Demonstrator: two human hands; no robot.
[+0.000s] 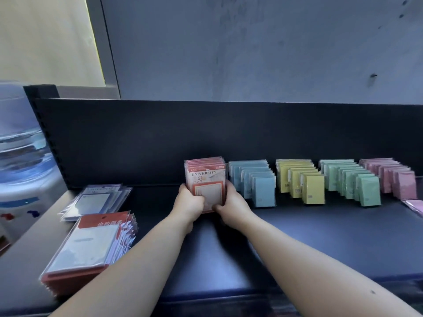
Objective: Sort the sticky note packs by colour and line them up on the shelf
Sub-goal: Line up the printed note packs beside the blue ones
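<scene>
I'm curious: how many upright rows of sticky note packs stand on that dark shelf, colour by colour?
Red-orange plastic-wrapped pack row, gripped by the left hand and right hand: 1
Pale blue pack row: 1
Yellow pack row: 1
Mint green pack row: 1
Pink pack row: 1
Total: 5 upright rows

Water jug [20,143] cut off left, flat pink pack [415,206] cut off right

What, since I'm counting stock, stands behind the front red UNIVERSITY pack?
More red packs stand upright behind the front pack, only their top edges showing; their faces and exact count are covered. The left hand and right hand grip the stack's sides.
</scene>
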